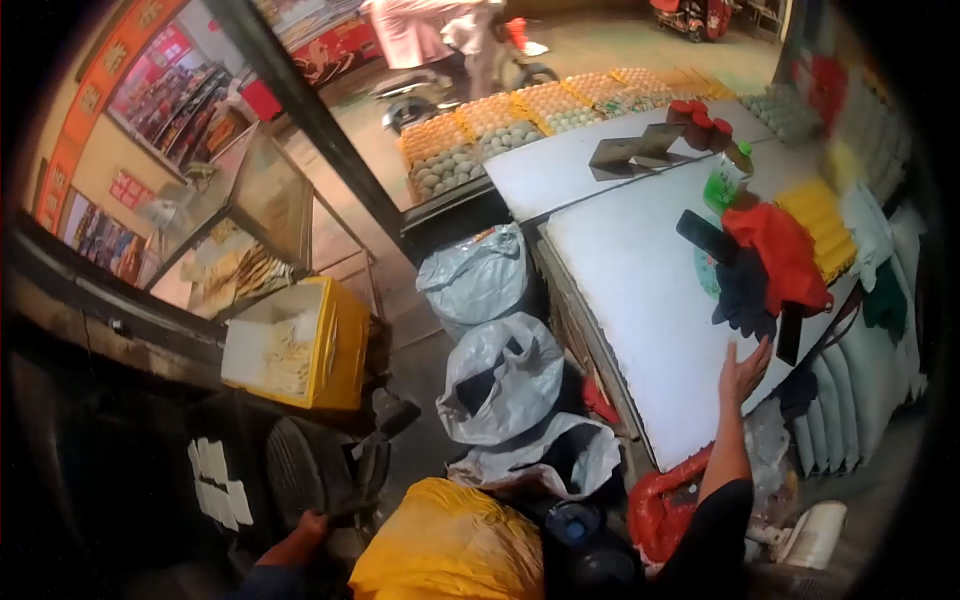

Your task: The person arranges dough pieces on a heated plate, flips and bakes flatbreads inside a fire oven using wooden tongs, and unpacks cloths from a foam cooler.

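Observation:
My right hand (pixel 744 371) reaches over the right part of the white table (pixel 640 330), fingers apart, just below a dark cloth or glove (pixel 745 293). A dark phone-like object (pixel 789 333) lies right beside it, and a red cloth (pixel 779 257) is beyond. Another black object (pixel 706 236) rests left of the red cloth. At the lower left, my left hand (pixel 304 537) is near a dark chair-like item (pixel 296 468); its fingers are too dark to make out. A yellow sack (pixel 447 545) bulges between my arms.
Grey-white sacks (pixel 503 378) stand along the table's left side. A yellow box (pixel 338 345) sits at the left. Egg trays (pixel 490 135) line the far edge. A green-labelled bottle (pixel 727 180) stands on the table. Outside, a person (pixel 470 45) is on a scooter.

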### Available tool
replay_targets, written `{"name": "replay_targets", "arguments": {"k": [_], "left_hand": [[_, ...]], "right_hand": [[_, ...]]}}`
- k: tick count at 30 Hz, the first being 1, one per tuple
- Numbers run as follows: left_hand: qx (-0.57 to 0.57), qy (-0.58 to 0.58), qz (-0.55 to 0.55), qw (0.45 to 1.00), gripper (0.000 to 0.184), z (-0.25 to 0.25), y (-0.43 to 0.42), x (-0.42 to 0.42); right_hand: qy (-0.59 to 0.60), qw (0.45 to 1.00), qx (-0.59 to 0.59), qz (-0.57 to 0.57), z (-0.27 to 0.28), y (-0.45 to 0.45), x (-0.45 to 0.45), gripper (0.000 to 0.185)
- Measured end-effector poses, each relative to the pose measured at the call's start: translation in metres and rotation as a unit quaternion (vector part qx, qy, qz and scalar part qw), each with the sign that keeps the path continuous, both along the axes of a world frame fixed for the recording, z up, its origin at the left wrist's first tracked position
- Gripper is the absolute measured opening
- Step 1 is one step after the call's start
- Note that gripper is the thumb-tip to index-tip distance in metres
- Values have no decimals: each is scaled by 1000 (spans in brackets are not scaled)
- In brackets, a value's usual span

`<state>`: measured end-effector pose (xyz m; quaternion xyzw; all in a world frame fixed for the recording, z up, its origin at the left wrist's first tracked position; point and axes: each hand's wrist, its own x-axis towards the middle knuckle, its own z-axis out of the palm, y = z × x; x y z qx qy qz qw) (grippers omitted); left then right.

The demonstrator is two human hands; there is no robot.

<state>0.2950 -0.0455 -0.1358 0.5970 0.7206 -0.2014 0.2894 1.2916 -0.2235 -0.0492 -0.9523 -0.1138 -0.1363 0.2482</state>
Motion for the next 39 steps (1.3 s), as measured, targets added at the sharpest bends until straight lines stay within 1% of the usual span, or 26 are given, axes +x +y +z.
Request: {"name": "replay_targets", "arguments": {"k": [1,4,6,9,11,12,15,16,18,20,22,23,25,27,28,29,30,31,32,33,34,35,36,37,38,39], "left_hand": [[99,7,-106,989,27,-5,-25,-25],[-67,-32,131,989,25,14,-49,2],[-116,-103,160,975,25,19,-45,58],[-141,-174,41,974,40,77,-20,193],[-125,-256,-80,955,48,61,-4,238],[-143,-311,-79,936,46,69,1,264],[-195,-409,-129,882,47,94,6,320],[-208,-455,-152,853,50,100,5,328],[-218,-452,-145,853,38,90,2,326],[-239,-403,-219,856,37,39,11,304],[-286,-387,-176,859,37,-43,28,257],[-319,-372,-114,864,37,-67,37,241],[-330,-305,-174,876,38,-60,44,205],[-340,-305,-25,889,36,-107,59,153],[-377,-337,26,862,41,-162,82,116],[-414,-362,79,832,48,-176,91,98],[-417,-359,64,833,48,-195,92,88],[-374,-282,-189,863,38,-188,77,84],[-301,-185,-429,831,30,-181,67,83],[-297,-178,-442,827,30,-192,61,88],[-372,-261,-228,861,30,-213,52,95],[-423,-321,-2,847,31,-197,41,99],[-399,-306,-137,854,33,-182,35,111],[-358,-287,-267,848,35,-132,18,138],[-564,-325,-159,742,32,-147,26,156],[-731,-332,-25,596,29,-161,30,170]], "right_hand": [[-15,999,3,35,4,-7,-22,80],[11,994,1,104,12,-25,-85,80],[9,986,34,161,7,-35,-124,82],[48,969,66,232,20,-51,-209,84],[14,971,25,236,23,-71,-285,75],[51,969,-40,238,34,-84,-327,72],[45,955,-70,285,37,-138,-445,60],[89,956,-68,273,35,-157,-481,57],[311,938,-46,150,-7,-206,-556,49],[511,857,65,-33,-121,-293,-663,31],[708,653,33,-267,-122,-360,-741,19],[731,610,29,-306,-115,-381,-781,19],[688,660,51,-296,-96,-418,-870,20],[662,680,83,-305,-86,-424,-924,22],[651,685,101,-312,-80,-419,-946,22],[640,690,119,-317,-79,-414,-964,23],[630,694,132,-323,-79,-411,-981,24],[619,701,147,-322,-78,-406,-991,24],[606,710,160,-320,-84,-406,-999,25],[593,720,172,-317,-90,-405,-1006,26],[576,734,182,-310,-95,-407,-1006,26],[557,749,194,-302,-96,-409,-1006,27],[540,761,203,-298,-100,-415,-1004,28],[526,769,210,-297,-106,-422,-1004,29],[514,775,218,-296,-103,-428,-997,29],[509,774,227,-301,-99,-434,-994,30]]}}
